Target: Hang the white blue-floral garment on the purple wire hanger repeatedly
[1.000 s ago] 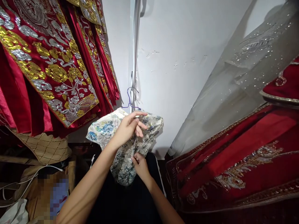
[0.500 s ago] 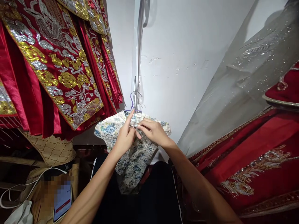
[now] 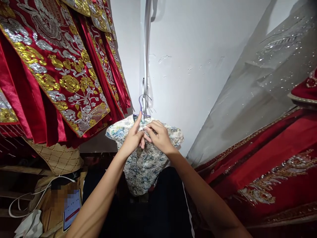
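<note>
A pale dress [image 3: 142, 165] with a blue floral print hangs on a thin purple wire hanger [image 3: 141, 105] against the white wall. Both my hands are at its collar, just under the hanger hook. My left hand [image 3: 133, 140] pinches the neck fabric, with its forefinger pointing up along the hook. My right hand [image 3: 158, 135] meets it from the right, fingers curled and pinched on the same spot of the collar.
Red robes [image 3: 61, 72] with gold and silver embroidery hang at upper left. A sheer grey sequinned garment [image 3: 250, 89] and another red embroidered robe [image 3: 260, 172] hang on the right. At lower left are a woven straw hat [image 3: 58, 158], a lit phone [image 3: 71, 208] and white cables.
My right hand rose from the dress's lower part to the collar, joining my left hand there. The dress now hangs a little higher and straighter on the hanger.
</note>
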### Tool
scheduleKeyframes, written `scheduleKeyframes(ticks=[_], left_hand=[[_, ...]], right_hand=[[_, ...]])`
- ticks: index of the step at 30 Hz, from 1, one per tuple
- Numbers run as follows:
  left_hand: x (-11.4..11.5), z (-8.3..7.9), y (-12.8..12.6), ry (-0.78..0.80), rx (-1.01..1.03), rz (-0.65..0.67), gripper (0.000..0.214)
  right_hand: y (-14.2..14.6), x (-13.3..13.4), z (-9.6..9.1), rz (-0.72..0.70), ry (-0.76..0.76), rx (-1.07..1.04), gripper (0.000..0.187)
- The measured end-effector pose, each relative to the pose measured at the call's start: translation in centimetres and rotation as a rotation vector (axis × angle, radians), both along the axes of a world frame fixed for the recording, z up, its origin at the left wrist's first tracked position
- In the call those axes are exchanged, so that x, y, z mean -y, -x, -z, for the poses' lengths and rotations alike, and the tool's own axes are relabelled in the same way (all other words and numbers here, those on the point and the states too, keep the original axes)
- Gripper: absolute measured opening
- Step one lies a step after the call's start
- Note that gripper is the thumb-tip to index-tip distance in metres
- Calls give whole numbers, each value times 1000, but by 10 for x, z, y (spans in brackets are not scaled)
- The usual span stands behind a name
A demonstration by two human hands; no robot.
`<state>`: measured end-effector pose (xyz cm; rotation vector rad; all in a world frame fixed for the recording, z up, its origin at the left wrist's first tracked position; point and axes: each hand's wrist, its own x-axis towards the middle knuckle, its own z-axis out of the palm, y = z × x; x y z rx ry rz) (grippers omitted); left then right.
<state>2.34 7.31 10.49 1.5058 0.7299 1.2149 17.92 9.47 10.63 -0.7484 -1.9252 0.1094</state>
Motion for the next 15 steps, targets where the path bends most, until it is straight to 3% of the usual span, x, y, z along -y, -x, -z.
scheduleKeyframes(ticks=[6,10,15], left_hand=[[-6,-8,-8,-15,-20,14,84],[-9,-12,0,43,0,87,88],[-12,-4,12,111,-34,131,87]], right_hand=[[-3,0,-8,29,-3,-20,17],[-1,2,-10,1,-6,32,17],[9,9,-13,-9,2,-154,21]])
